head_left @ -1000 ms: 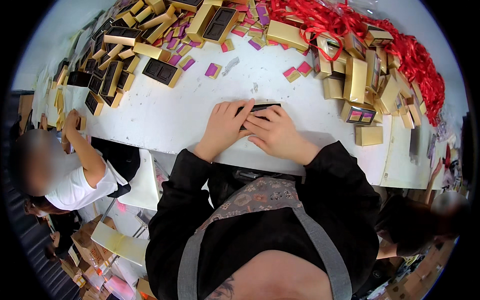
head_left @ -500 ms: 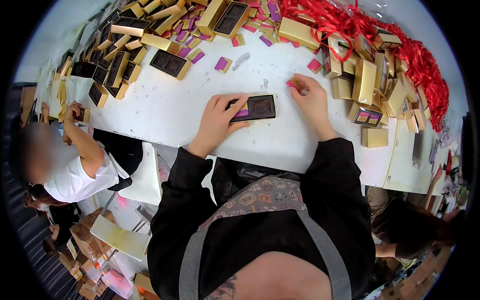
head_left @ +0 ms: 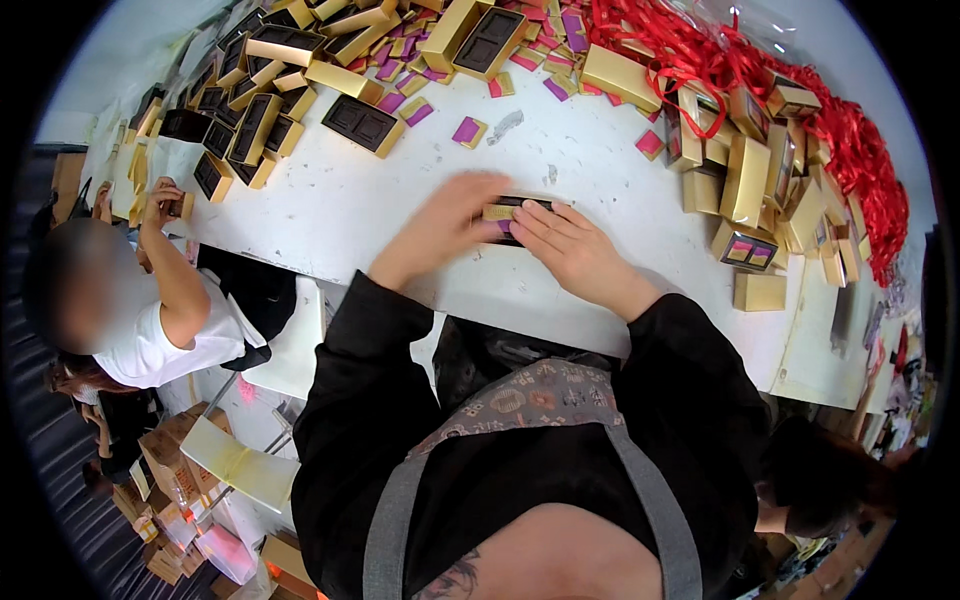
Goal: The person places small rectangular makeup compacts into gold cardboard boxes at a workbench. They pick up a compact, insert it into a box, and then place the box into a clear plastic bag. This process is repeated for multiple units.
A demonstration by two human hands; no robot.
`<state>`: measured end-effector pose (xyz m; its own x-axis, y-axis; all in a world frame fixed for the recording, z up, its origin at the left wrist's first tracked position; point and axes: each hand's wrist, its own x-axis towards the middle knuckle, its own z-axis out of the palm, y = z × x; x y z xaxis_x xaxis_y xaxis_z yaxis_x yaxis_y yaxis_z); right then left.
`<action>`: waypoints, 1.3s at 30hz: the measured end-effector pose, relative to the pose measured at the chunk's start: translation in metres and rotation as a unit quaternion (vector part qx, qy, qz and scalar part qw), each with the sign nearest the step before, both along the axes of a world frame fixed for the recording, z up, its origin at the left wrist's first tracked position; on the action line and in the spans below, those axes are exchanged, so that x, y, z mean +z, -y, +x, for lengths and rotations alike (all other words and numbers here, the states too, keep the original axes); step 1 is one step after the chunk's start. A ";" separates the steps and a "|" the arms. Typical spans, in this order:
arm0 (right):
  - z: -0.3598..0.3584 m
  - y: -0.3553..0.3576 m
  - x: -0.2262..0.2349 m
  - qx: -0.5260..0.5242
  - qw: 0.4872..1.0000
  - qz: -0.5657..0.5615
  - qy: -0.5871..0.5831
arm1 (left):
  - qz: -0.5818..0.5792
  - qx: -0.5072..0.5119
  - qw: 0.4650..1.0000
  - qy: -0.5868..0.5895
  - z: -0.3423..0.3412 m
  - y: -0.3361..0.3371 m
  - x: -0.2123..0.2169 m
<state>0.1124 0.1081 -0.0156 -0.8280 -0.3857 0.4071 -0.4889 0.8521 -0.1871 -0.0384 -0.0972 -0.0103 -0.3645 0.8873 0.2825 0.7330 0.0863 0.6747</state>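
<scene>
On the white table in front of me lies a small gold box with a dark two-compartment insert (head_left: 510, 199). A gold-and-purple square piece (head_left: 497, 213) sits in its left compartment. My right hand (head_left: 585, 255) lies over the right half of the box, fingers stretched out flat, hiding that compartment and whatever is under the fingertips. My left hand (head_left: 440, 232) is at the box's left end, its fingers blurred by motion; whether they touch the box I cannot make out.
Open gold boxes with dark inserts (head_left: 255, 130) are heaped at far left. Small gold, pink and purple pieces (head_left: 468, 131) lie scattered at the back. Gold boxes (head_left: 745, 180) and red ribbons (head_left: 850, 150) pile up at right. A co-worker in a white shirt (head_left: 185, 335) handles a box at left.
My right hand has moved left, from beside the box with a pink piece in its fingers, onto the box's right half. My left hand has drawn slightly back from the insert. The view has shifted slightly.
</scene>
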 end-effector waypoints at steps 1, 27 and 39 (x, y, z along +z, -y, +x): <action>-0.004 0.000 -0.001 0.013 1.000 -0.015 0.000 | -0.006 0.083 0.990 -0.117 -0.024 0.010 0.002; -0.093 -0.050 -0.016 -0.012 0.997 -0.064 -0.052 | -0.029 -0.033 0.985 -0.168 0.089 -0.069 0.012; -0.027 -0.028 0.010 -0.103 0.941 -0.312 0.086 | 0.000 0.161 0.984 0.080 0.049 -0.047 -0.014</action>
